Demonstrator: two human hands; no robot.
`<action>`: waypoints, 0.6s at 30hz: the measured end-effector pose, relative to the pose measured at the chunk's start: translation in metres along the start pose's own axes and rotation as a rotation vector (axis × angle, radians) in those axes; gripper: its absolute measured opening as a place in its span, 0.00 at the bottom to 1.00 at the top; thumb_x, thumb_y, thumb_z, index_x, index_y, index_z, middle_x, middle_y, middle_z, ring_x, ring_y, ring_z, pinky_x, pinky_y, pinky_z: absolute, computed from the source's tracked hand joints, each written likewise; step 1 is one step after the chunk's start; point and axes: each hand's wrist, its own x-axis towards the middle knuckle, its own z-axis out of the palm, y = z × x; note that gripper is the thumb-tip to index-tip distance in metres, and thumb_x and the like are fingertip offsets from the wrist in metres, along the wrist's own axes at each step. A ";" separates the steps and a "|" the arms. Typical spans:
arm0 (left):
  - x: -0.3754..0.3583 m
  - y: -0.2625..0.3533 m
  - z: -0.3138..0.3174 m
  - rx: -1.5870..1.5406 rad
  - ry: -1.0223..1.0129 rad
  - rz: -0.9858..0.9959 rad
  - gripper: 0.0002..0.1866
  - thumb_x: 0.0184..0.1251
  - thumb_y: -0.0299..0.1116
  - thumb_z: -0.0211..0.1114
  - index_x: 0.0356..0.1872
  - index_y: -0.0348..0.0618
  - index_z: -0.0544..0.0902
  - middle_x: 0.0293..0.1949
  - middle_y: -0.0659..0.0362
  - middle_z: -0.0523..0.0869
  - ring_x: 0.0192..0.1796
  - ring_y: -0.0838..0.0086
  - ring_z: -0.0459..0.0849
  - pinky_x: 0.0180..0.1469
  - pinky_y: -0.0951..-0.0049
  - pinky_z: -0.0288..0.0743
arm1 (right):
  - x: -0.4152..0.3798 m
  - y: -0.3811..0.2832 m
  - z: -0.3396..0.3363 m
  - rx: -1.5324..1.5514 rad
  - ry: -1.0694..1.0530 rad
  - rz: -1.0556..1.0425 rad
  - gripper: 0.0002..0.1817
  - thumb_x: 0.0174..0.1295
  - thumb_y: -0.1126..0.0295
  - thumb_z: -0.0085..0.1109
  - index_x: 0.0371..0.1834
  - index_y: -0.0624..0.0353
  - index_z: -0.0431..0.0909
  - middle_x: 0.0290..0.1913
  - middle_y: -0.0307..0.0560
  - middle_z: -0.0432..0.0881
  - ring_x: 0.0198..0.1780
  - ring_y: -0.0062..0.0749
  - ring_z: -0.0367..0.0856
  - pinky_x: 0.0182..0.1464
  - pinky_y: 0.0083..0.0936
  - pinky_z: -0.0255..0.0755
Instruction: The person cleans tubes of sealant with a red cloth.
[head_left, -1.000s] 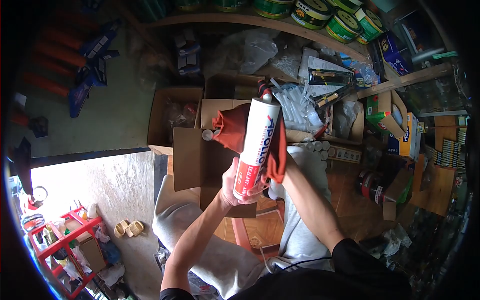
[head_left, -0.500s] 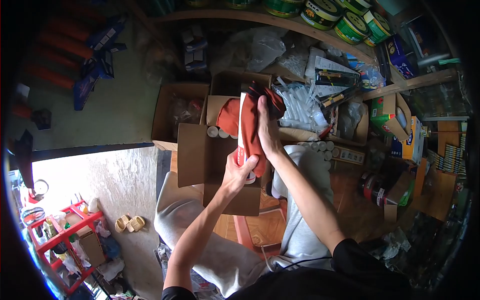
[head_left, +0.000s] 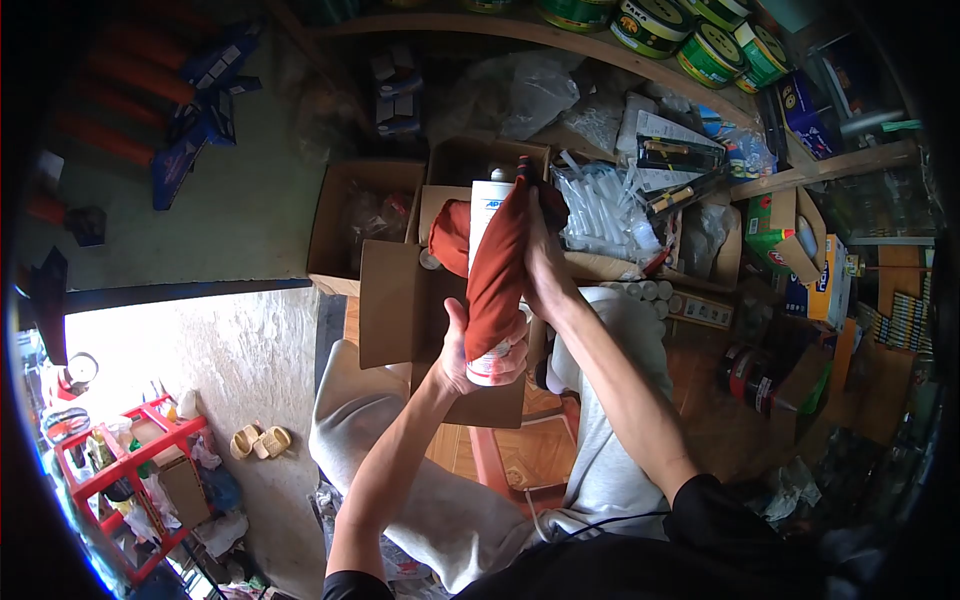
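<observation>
Upright over an open cardboard box (head_left: 388,315) is a white sealant cartridge (head_left: 488,200) with a blue-lettered label and some red near its base. My left hand (head_left: 457,350) is closed around its lower end, fingers wrapping across the front. A rust-red cloth (head_left: 494,290) lies over the cartridge's middle and right side, with a loose part hanging out on the left. My right hand (head_left: 543,258) grips the cloth and presses it against the cartridge's right side; some of its fingers are hidden behind. One white round end (head_left: 429,259) shows at the box's edge.
Behind stand another cardboard box (head_left: 345,215) and a plastic bag of white nozzles (head_left: 605,215). White cartridges (head_left: 640,292) are stacked by my right knee. Green tins (head_left: 712,52) line the shelf above. A red rack (head_left: 130,470) is at lower left.
The cartridge has turned in my hands, so its blue lettering and nozzle end now show. The cloth now crosses its front diagonally, and my left fingers have wrapped around its base.
</observation>
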 end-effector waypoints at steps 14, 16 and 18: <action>0.011 -0.008 0.012 0.479 0.593 0.174 0.44 0.71 0.74 0.27 0.46 0.39 0.74 0.26 0.53 0.79 0.24 0.66 0.78 0.27 0.70 0.71 | 0.003 -0.003 -0.001 -0.038 0.012 -0.039 0.45 0.60 0.35 0.61 0.71 0.57 0.66 0.64 0.43 0.73 0.64 0.29 0.70 0.68 0.29 0.62; 0.010 -0.010 0.007 0.620 0.670 0.245 0.38 0.76 0.66 0.33 0.45 0.38 0.75 0.26 0.55 0.80 0.24 0.69 0.80 0.28 0.71 0.75 | 0.003 -0.003 -0.001 -0.141 0.105 -0.164 0.39 0.59 0.45 0.70 0.67 0.57 0.70 0.62 0.42 0.74 0.62 0.25 0.71 0.65 0.28 0.64; 0.006 -0.006 0.011 0.875 0.792 0.264 0.34 0.79 0.61 0.37 0.45 0.35 0.76 0.26 0.55 0.81 0.23 0.72 0.81 0.28 0.73 0.77 | 0.011 0.001 -0.015 -0.310 0.062 -0.141 0.34 0.58 0.50 0.72 0.63 0.56 0.73 0.60 0.41 0.76 0.60 0.23 0.72 0.62 0.28 0.67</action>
